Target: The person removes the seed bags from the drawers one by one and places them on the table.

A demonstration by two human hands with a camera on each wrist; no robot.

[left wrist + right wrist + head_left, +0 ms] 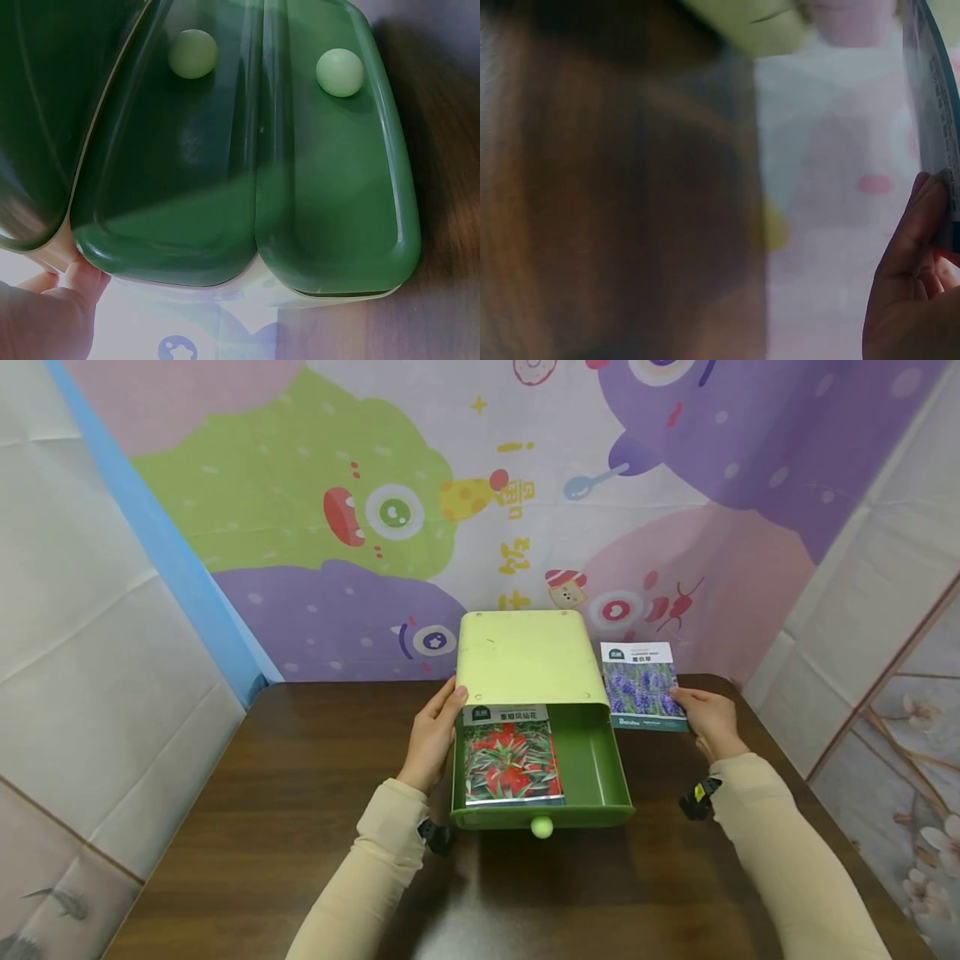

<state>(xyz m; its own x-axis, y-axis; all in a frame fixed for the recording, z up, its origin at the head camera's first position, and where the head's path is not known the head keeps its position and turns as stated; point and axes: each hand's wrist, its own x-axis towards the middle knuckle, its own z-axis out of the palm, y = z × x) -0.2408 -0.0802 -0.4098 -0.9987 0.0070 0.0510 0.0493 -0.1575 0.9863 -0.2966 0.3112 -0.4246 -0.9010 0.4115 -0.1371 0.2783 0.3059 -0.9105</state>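
Note:
A small drawer cabinet (528,656) with a pale yellow-green top stands on the table, its top green drawer (592,760) pulled out. Inside that drawer, on the left, lies a seed packet with red flowers (510,760). My left hand (431,739) rests against the cabinet's left side, its thumb by the front edge; in the left wrist view the fingers (79,277) touch the side wall. To the right of the cabinet, my right hand (708,722) pinches a seed packet with purple flowers (641,685) by its right edge, raised above the table.
Below the pulled-out drawer, two closed drawers (172,157) with round pale green knobs show in the left wrist view. The dark wooden table (315,760) ends at a cartoon-printed cloth (322,618) behind. Pale panels flank both sides.

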